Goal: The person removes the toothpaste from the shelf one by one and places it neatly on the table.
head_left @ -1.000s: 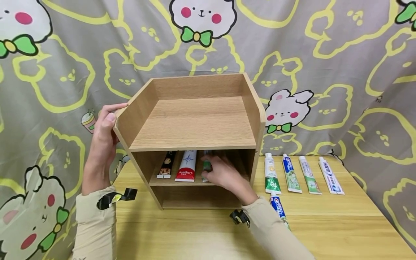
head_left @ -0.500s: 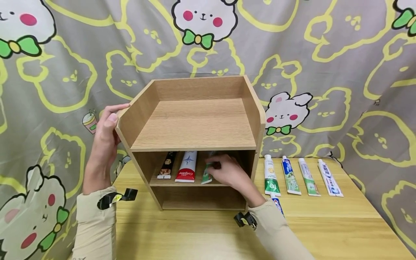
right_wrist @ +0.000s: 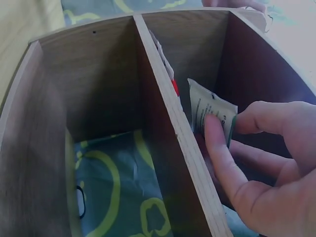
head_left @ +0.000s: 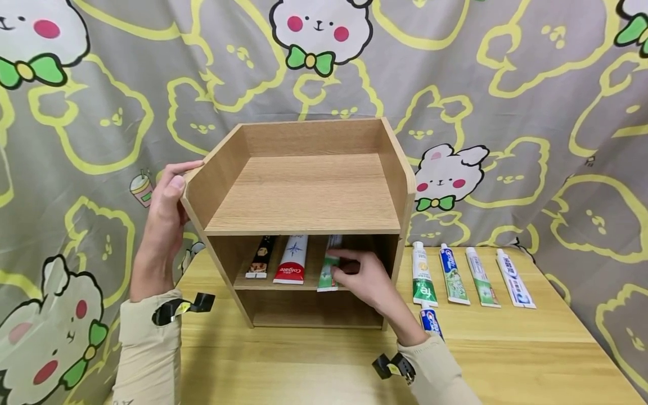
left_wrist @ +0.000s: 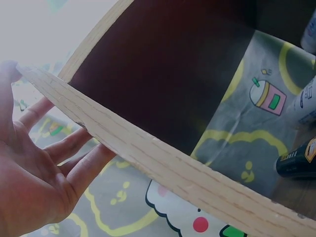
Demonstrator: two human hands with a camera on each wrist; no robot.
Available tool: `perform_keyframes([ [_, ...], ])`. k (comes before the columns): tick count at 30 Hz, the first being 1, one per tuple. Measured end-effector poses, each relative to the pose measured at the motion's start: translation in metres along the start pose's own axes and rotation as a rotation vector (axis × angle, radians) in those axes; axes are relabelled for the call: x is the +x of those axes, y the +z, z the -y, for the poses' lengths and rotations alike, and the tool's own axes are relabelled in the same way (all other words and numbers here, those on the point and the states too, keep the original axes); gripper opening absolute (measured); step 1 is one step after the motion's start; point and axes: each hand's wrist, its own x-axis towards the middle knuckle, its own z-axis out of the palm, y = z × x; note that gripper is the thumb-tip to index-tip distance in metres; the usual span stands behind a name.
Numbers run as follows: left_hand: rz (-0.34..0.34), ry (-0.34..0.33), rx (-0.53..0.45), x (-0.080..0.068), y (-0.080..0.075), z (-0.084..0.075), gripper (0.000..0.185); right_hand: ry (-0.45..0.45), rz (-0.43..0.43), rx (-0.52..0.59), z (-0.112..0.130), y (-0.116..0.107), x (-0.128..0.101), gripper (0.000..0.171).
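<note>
A wooden two-tier shelf unit stands on the table. My left hand grips the upper edge of its left side panel, with the thumb on one face and the fingers on the other in the left wrist view. On the middle shelf my right hand pinches a green-and-white toothpaste tube between thumb and fingers. The tube's flat end sticks up past the shelf edge in the right wrist view. Left of it lie a red-and-white Colgate toothpaste tube and a black tube, flat ends toward me.
Right of the unit, a row of toothpaste tubes lies on the table: a green-and-white one, a blue-and-green one and others. A blue tube lies nearer, partly behind my right sleeve. A patterned curtain hangs close behind.
My right hand has drawn back slightly and shifted right, the green-and-white tube moving with it toward the shelf's front edge. The left hand keeps its grip on the panel.
</note>
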Motion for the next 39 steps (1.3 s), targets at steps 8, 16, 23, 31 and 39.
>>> perform_keyframes([
  [8, -0.016, 0.008, 0.006, -0.001, -0.001, -0.001, 0.046, -0.053, 0.033, 0.137, -0.003, -0.003, -0.013, 0.040],
  [16, -0.019, 0.000, 0.014, -0.001, 0.000, -0.001, 0.046, -0.074, 0.096, 0.240, -0.007, -0.007, -0.026, 0.045],
  [23, -0.020, -0.003, -0.002, -0.002, 0.001, -0.001, 0.047, -0.085, 0.107, 0.322, -0.007, -0.009, -0.036, 0.048],
  [31, -0.015, 0.001, 0.005, -0.001, 0.001, -0.001, 0.048, -0.089, 0.140, 0.342, -0.010, -0.012, -0.048, 0.054],
  [39, -0.019, -0.008, -0.006, -0.001, 0.001, 0.000, 0.047, -0.109, 0.166, 0.377, -0.015, -0.013, -0.058, 0.057],
])
